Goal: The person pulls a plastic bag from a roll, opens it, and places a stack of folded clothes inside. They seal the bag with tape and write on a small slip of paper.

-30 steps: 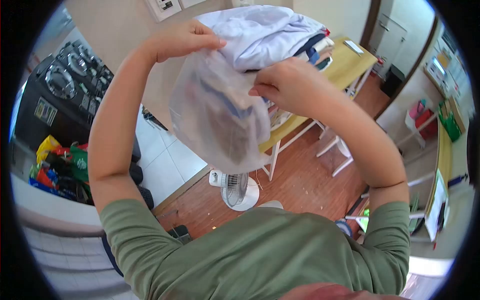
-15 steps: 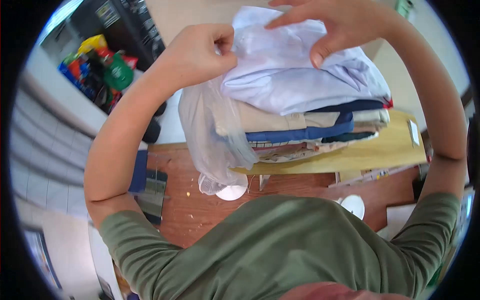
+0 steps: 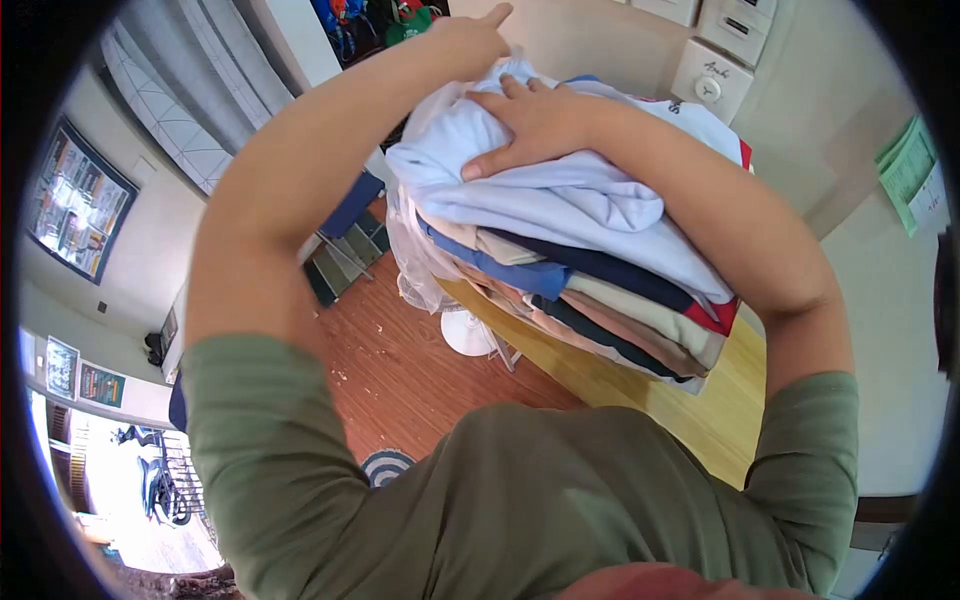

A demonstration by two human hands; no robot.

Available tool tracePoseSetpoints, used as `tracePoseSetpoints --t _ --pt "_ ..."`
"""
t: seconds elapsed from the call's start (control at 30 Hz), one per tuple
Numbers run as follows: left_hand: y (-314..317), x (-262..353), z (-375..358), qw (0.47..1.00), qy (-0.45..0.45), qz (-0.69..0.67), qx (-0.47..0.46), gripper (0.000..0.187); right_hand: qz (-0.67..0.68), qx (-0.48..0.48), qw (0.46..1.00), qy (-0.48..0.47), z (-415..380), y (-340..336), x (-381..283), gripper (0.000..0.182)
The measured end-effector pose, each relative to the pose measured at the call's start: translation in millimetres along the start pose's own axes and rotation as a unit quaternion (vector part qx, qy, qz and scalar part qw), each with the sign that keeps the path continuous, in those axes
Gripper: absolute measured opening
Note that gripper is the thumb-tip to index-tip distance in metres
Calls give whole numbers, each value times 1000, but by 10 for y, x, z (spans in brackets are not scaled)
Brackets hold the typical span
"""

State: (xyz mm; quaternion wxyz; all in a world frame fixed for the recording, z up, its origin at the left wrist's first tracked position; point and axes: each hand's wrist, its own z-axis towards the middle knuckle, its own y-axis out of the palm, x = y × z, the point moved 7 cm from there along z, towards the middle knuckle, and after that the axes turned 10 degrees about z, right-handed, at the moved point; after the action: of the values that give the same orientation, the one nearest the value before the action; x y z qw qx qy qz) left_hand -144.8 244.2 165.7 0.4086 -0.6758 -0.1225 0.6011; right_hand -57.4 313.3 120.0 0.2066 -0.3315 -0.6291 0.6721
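Observation:
A stack of folded clothes (image 3: 640,320) in beige, blue, black and brown lies on a yellow wooden table (image 3: 735,400). White garments (image 3: 560,195) are heaped on top. My right hand (image 3: 535,125) lies on them with its fingers spread. At the stack's far left corner is my left hand (image 3: 470,48); one digit sticks out, and its other fingers are hidden. A clear plastic bag (image 3: 415,250) wraps the stack's left side.
A white stool (image 3: 465,332) stands on the wooden floor beside the table. Behind the stack are white drawers (image 3: 712,78) against the wall. Green papers (image 3: 908,170) hang at the right. A framed picture (image 3: 85,200) is on the left wall.
The view has turned, bringing the doorway and drawers into sight. My right hand has come down onto the white garments. My left hand's pinched fingers have given way to one digit stretched out.

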Motion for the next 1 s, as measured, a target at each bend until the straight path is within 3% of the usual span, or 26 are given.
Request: tracePoseSetpoints --t 0.1,0.2,0.3,0.4,0.5,0.53,0.57,0.63,0.73,0.8,0.87,0.97,1.0 --pt "-434 360 59 986 77 -42 141 44 -18 -3 1000 8 -60 68 -27 116" --pt "-772 624 -175 974 128 33 182 44 28 85 994 -61 18 57 64 116" --pt "-1063 296 -1000 982 81 -43 168 37 88 68 991 -69 320 156 273 112" --pt "-666 84 -1421 971 -52 -117 200 30 177 43 979 -90 87 13 103 103" --pt "-582 300 -1691 961 -125 -219 109 29 159 59 970 -173 314 120 113 96" --pt "-700 479 -1679 967 -125 -215 47 22 163 -39 984 -57 245 92 50 68" --pt "-885 702 -1650 976 -67 -205 -9 18 170 -53 978 -106 233 130 -11 65" --pt "-764 885 -1427 950 -93 -222 197 15 182 -76 960 -199 372 187 37 59" --pt "-544 653 -1397 906 -154 -387 77 13 178 -84 923 -332 405 40 178 50" --pt "-368 470 -1448 813 -135 -564 43 13 -7 4 982 -191 -109 -370 648 40" --pt "-445 443 -1445 705 -105 -701 -39 14 99 -183 978 -12 -866 -566 397 95" --pt "-411 560 -899 649 -124 -744 -98 23 -11 -58 997 -48 -1161 -227 346 104" --pt "-470 533 -634 796 -130 -585 -88 23 -20 -16 999 -35 -1193 -144 290 107"
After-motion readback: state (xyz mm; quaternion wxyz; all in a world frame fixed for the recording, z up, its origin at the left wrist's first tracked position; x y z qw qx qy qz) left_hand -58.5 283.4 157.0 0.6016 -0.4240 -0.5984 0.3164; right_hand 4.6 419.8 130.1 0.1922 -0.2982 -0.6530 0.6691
